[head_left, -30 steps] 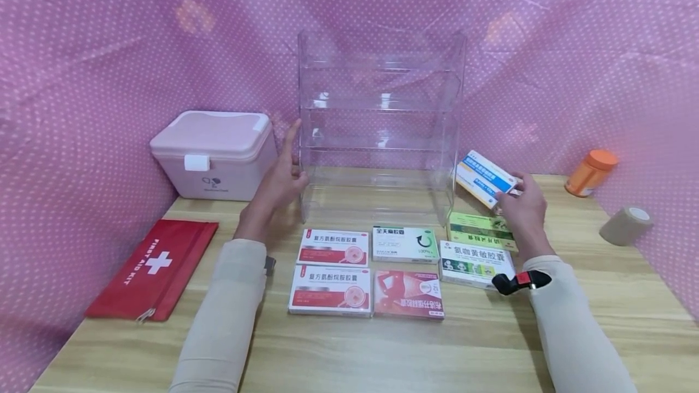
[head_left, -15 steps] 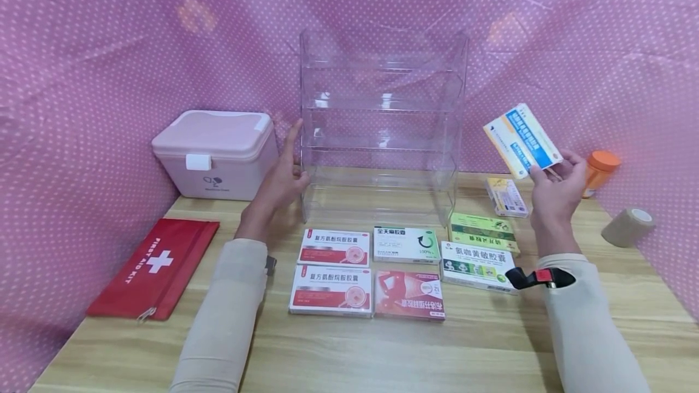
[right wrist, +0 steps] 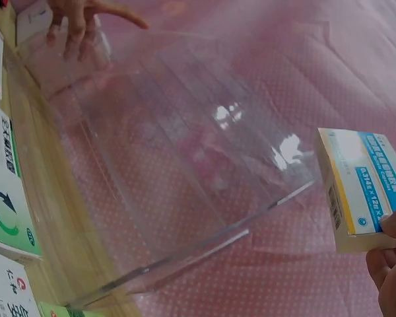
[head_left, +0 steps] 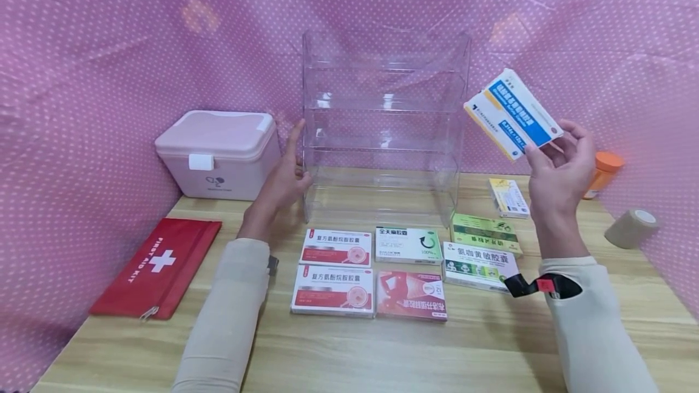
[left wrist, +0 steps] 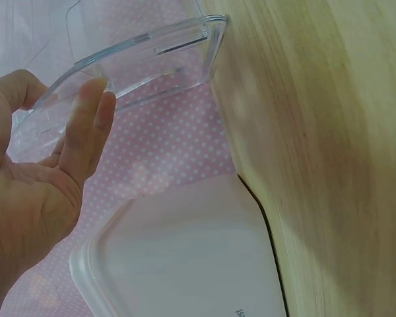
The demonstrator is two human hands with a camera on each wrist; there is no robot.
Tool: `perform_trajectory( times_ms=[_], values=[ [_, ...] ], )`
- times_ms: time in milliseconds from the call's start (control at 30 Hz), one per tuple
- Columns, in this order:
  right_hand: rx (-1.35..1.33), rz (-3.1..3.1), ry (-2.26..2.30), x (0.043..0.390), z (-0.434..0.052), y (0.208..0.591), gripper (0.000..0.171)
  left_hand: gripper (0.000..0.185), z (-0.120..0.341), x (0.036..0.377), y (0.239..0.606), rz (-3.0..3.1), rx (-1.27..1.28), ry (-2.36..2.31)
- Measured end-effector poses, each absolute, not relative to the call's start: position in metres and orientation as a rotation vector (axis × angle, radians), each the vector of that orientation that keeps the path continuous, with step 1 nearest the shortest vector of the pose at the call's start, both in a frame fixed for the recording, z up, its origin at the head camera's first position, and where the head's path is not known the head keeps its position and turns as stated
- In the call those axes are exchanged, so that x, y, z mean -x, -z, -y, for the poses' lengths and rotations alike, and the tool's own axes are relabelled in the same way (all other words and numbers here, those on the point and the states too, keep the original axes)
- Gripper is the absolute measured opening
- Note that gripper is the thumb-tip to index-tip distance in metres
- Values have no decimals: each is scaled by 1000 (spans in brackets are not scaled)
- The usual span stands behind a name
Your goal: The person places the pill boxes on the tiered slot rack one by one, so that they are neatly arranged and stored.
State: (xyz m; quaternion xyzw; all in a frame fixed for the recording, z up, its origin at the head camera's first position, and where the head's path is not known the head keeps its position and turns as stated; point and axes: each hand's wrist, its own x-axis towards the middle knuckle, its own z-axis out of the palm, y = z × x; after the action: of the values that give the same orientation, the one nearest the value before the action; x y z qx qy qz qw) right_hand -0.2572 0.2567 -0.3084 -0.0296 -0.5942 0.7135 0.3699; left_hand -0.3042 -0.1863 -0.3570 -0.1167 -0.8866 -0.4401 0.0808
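Observation:
My right hand [head_left: 563, 168] pinches a white, blue and yellow medicine box [head_left: 513, 114] by its lower right corner. The box is tilted in the air, right of a clear tiered acrylic display rack [head_left: 382, 111]; the right wrist view shows it apart from the rack. My left hand [head_left: 281, 184] rests at the rack's left side, index finger extended up along the panel and the other fingers loosely bent. In the left wrist view, fingers [left wrist: 86, 129] lie close against the clear side panel [left wrist: 152, 43]. The rack's tiers hold nothing.
Before the rack lie several medicine boxes, including a red-and-white one [head_left: 333, 291] and a green one [head_left: 486, 232]. A small yellow-white box [head_left: 509, 198], an orange bottle [head_left: 603, 174] and a tan roll [head_left: 630, 228] sit right. Left are a pink medicine case [head_left: 218, 150] and red first-aid pouch [head_left: 158, 268].
My right hand has lifted the blue-and-white medicine box up from beside the rack, then moved it slightly left, uncovering the small yellow-white box. The left hand stays at the rack's side.

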Motion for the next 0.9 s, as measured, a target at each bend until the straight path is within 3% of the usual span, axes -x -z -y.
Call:
perform_trajectory(
  times_ms=[300,900],
  values=[
    [-83,1605,-1750,266,-228,299,59,121,185,303,357,2667,330,1299],
    [-306,1994,-1258,344,-156,228,46,122,184,304,357,2679,339,1290]
  ],
)
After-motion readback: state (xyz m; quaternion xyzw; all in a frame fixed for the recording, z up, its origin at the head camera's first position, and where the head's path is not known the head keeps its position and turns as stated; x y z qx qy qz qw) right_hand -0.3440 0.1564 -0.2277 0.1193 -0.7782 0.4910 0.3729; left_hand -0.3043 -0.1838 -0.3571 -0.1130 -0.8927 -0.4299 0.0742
